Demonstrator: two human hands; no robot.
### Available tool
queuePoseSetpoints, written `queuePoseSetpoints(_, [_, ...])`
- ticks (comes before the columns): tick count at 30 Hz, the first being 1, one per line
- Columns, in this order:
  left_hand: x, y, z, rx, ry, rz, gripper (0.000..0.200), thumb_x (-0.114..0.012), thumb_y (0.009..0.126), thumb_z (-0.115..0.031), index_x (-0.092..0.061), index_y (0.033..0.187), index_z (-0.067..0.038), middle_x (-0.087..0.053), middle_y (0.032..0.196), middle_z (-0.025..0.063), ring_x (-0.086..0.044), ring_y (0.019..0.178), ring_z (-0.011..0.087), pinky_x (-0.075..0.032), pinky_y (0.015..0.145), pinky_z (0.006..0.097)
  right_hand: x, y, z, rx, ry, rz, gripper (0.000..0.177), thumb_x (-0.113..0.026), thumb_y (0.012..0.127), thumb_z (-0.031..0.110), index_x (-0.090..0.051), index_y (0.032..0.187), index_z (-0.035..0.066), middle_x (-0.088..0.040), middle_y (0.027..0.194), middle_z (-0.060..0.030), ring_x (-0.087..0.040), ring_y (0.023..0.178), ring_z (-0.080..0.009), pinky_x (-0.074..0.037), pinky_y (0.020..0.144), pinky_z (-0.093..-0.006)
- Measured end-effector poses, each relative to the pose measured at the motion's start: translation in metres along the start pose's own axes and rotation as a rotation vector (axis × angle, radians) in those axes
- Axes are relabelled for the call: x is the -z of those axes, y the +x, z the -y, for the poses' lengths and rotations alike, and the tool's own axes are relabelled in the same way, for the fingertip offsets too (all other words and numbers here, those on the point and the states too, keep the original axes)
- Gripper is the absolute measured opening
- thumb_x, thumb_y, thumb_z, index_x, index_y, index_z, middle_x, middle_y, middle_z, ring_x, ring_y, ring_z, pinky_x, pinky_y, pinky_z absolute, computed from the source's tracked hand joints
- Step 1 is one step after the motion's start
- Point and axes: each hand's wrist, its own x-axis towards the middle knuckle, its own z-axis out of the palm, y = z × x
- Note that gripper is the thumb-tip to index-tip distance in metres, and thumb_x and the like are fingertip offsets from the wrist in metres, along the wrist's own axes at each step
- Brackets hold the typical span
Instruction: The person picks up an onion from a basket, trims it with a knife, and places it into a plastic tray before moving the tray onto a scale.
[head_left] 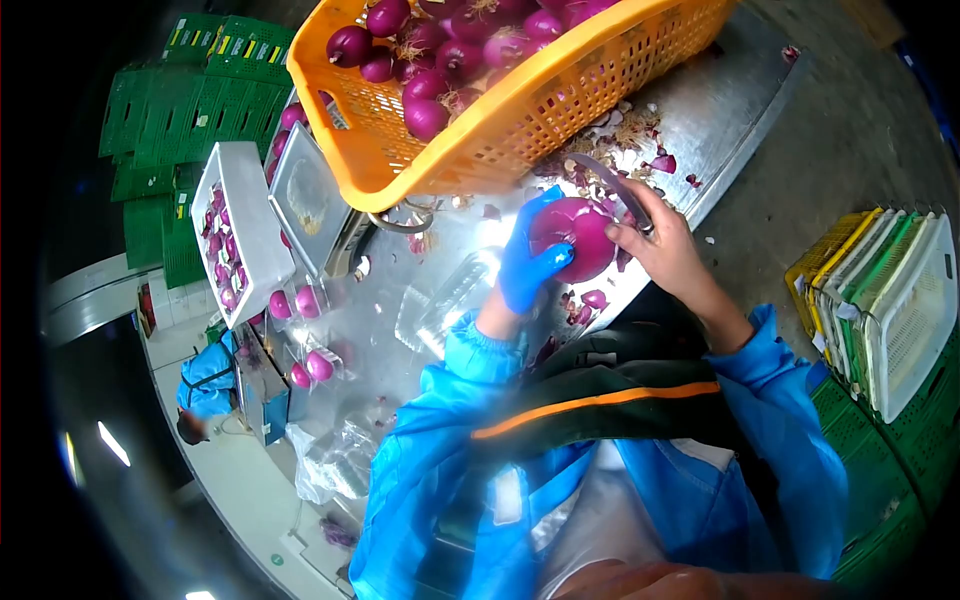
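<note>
My left hand [528,262], in a blue glove, grips a large peeled red onion [585,240] with the thumb across its near side. My bare right hand [665,245] is closed round a knife [612,185], whose curved blade points up and left past the onion. That hand is close against the onion's right side; whether the fingertips touch it is hard to tell. Onion skins and root trimmings [625,135] litter the metal table [725,100] beyond the hands.
An orange crate [480,130] full of red onions stands at the table's far side. Left are a scale [310,200], a white tray [250,215] of small onions and clear plastic packs [450,295]. Stacked crates [880,290] stand right. Another person [207,380] is at far left.
</note>
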Motion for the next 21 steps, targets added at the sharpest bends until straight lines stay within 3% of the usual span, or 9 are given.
queuePoseSetpoints(3, [-0.002,-0.001,0.004,-0.01,0.029,0.044,0.075,-0.069,0.081,-0.035,-0.038,0.142,-0.005,-0.051,0.135,0.0133,-0.052,0.124,0.0276,-0.042,0.106,0.0408,0.0,0.007,-0.005,-0.082,-0.261,0.02,0.033,-0.065,0.089,0.026,-0.061,0.113,0.004,-0.068,0.084,-0.0178,-0.068,0.074,-0.0293,-0.051,0.067,-0.0387])
queuePoseSetpoints(4, [-0.002,-0.002,0.006,-0.022,0.053,0.053,0.074,-0.066,0.084,-0.042,-0.04,0.142,-0.006,-0.052,0.135,0.0133,-0.052,0.124,0.0276,-0.042,0.105,0.04,0.002,0.011,0.006,-0.156,-0.303,0.026,0.025,-0.065,0.088,0.025,-0.061,0.101,0.004,-0.065,0.074,-0.0176,-0.067,0.07,-0.0334,-0.05,0.064,-0.0435])
queuePoseSetpoints(7, [0.006,0.001,0.015,0.017,-0.242,0.025,0.077,-0.071,0.079,-0.034,-0.036,0.142,-0.005,-0.051,0.133,0.0151,-0.052,0.124,0.0302,-0.047,0.103,0.0435,0.0,0.014,-0.034,-0.112,-0.509,-0.024,0.023,-0.062,0.09,0.026,-0.06,0.099,0.004,-0.063,0.069,-0.0169,-0.066,0.063,-0.0325,-0.049,0.059,-0.044])
queuePoseSetpoints(11, [0.004,0.002,0.014,0.013,-0.258,-0.025,0.077,-0.071,0.081,-0.039,-0.037,0.142,-0.005,-0.051,0.133,0.0158,-0.054,0.121,0.0307,-0.049,0.101,0.0436,0.002,0.0,-0.012,-0.304,0.126,0.148,0.05,-0.062,0.093,0.039,-0.057,0.123,0.0,-0.068,0.075,-0.012,-0.067,0.068,-0.0259,-0.051,0.065,-0.0401])
queuePoseSetpoints(13, [0.004,0.005,0.017,0.018,-0.279,-0.009,0.077,-0.071,0.082,-0.041,-0.038,0.141,-0.005,-0.051,0.134,0.0161,-0.055,0.12,0.0303,-0.049,0.101,0.0433,0.001,-0.002,-0.013,-0.258,0.08,0.199,0.057,-0.064,0.092,0.043,-0.056,0.127,-0.001,-0.07,0.092,-0.0132,-0.067,0.084,-0.0231,-0.051,0.077,-0.0357])
queuePoseSetpoints(15, [0.003,0.005,0.018,0.028,-0.275,0.014,0.077,-0.071,0.081,-0.039,-0.038,0.141,-0.004,-0.052,0.132,0.0162,-0.056,0.12,0.0298,-0.049,0.1,0.0426,0.004,0.0,-0.005,-0.255,0.13,0.266,0.056,-0.066,0.091,0.043,-0.059,0.124,-0.001,-0.07,0.098,-0.0154,-0.067,0.091,-0.0228,-0.05,0.082,-0.0344])
queuePoseSetpoints(16, [0.005,0.007,0.019,0.025,-0.258,0.036,0.077,-0.071,0.081,-0.039,-0.038,0.141,-0.004,-0.053,0.132,0.0162,-0.056,0.12,0.0297,-0.049,0.101,0.0426,0.008,0.003,0.0,-0.374,0.171,0.305,0.049,-0.067,0.09,0.037,-0.061,0.121,-0.001,-0.07,0.101,-0.0162,-0.067,0.094,-0.0245,-0.05,0.083,-0.0356])
queuePoseSetpoints(19, [0.011,0.006,0.025,0.03,-0.219,0.033,0.076,-0.071,0.081,-0.038,-0.038,0.141,-0.004,-0.053,0.131,0.016,-0.057,0.119,0.0295,-0.051,0.098,0.0422,0.011,0.005,0.01,-0.237,0.04,0.315,0.042,-0.066,0.09,0.028,-0.061,0.12,0.0,-0.07,0.1,-0.0154,-0.068,0.092,-0.0248,-0.05,0.082,-0.035])
queuePoseSetpoints(21, [0.011,0.004,0.025,0.052,-0.231,-0.002,0.075,-0.07,0.082,-0.039,-0.038,0.141,-0.005,-0.054,0.131,0.0158,-0.058,0.118,0.0294,-0.054,0.094,0.0419,0.011,0.004,0.014,-0.258,-0.033,0.291,0.036,-0.063,0.088,0.02,-0.062,0.119,0.002,-0.069,0.1,-0.0189,-0.068,0.093,-0.0293,-0.051,0.081,-0.0361])
